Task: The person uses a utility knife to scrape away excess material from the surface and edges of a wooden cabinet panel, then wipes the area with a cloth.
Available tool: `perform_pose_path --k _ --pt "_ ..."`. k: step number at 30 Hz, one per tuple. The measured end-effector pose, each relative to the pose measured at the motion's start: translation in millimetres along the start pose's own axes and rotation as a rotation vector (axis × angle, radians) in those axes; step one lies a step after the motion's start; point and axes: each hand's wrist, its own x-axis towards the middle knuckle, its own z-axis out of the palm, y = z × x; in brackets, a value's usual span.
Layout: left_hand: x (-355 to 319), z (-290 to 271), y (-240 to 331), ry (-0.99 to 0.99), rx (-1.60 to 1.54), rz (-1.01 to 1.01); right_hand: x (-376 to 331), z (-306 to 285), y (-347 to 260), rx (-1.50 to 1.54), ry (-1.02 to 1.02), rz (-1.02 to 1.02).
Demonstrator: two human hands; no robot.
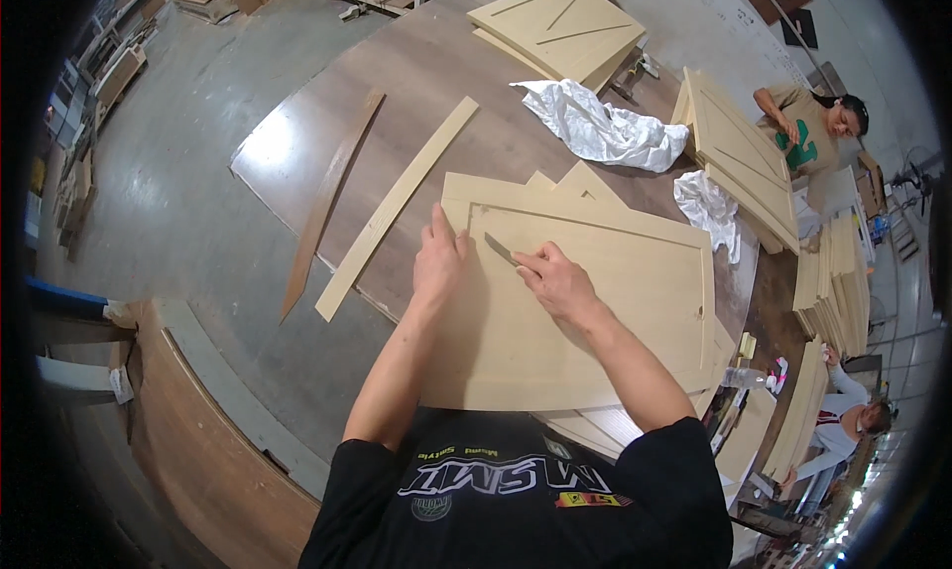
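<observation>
A pale wooden panel with grooves along its far and right edges lies in front of me on the table. My left hand rests on its left edge, fingers stretched out and pressing on the wood near the far-left corner. In my right hand is a knife, gripped over the panel with its narrow blade pointing far and left toward the groove's corner. Whether the tip touches the wood I cannot tell. More pale panels show partly beneath this one.
Two long wooden strips, one brown and one pale, lie left on the table. White crumpled wrapping and grooved panels are farther off. Co-workers stand at right, near stacked panels and a clear bottle.
</observation>
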Motion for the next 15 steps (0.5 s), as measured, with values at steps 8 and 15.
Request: perform_pose_path --k 8,15 --pt "3.3 5.2 -4.8 -0.013 0.000 -0.008 9.5 -7.1 15.0 -0.069 0.028 0.056" --pt "4.0 1.7 0.1 -0.023 -0.004 -0.012 17.8 -20.7 9.0 0.077 -0.014 0.182"
